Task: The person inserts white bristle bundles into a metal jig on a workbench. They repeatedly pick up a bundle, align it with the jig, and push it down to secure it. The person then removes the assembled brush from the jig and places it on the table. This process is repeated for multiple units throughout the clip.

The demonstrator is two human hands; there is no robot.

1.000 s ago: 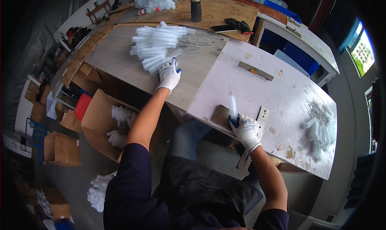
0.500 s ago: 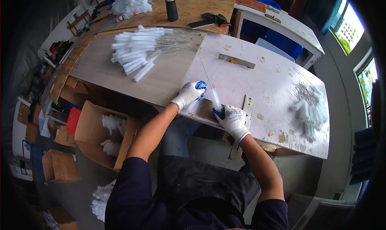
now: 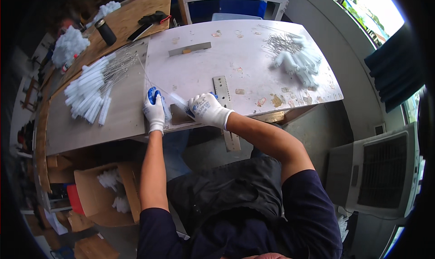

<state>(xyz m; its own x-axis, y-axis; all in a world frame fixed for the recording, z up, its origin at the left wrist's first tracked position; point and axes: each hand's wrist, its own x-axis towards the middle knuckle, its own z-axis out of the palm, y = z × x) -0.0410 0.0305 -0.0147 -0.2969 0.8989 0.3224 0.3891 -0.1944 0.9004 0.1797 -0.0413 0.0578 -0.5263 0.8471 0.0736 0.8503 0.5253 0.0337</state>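
Note:
My right hand (image 3: 206, 109), in a white glove with blue palm, is closed on the bristled end of a white wire-handled brush (image 3: 178, 99). The brush's thin wire points up and to the left, passing close by my left hand (image 3: 155, 108). That hand, gloved alike, has its fingers curled; what they hold is hidden. More white bristles (image 3: 167, 114) show between the left hand and a flat dark metal plate (image 3: 181, 115) at the table's near edge. A perforated metal strip (image 3: 222, 92) lies just beyond my right hand.
Bristled brushes (image 3: 88, 89) are piled at left on the table (image 3: 195, 71), with another wire-handled bundle (image 3: 297, 62) at far right. A metal bar (image 3: 190, 48) lies farther back. A black bottle (image 3: 105, 32) and phone (image 3: 140, 31) stand behind. A cardboard box (image 3: 90, 200) sits at lower left.
The whole view has turned to the right, so the table sits further left in it. My right hand still grips the brush; my left hand has come lower, beside the bristles.

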